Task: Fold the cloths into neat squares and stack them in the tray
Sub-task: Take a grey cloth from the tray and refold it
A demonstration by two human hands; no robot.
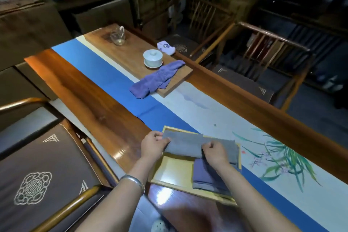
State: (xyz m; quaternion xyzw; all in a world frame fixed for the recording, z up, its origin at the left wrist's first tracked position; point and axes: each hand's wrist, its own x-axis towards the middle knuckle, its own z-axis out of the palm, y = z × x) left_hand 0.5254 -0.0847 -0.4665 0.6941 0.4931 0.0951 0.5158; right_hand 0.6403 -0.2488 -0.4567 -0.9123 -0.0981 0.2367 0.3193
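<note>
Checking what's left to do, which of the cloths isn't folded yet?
The purple cloth bunched half off the wooden board, beyond the tray; the others are there, folded or in hand.

Both forearms bare, no sleeves visible. Plain silver bangle (134,181) on wrist just behind left hand (153,145). Right hand (214,153) unadorned.

A long wooden bench (105,111) carries a blue-and-white runner (188,107) painted with green leaves. On a wooden board (131,51) sit a lidded white cup (152,58) and a glass pitcher (118,36). Wooden chairs (267,62) stand beyond, a cushioned seat (41,171) nearer.
</note>
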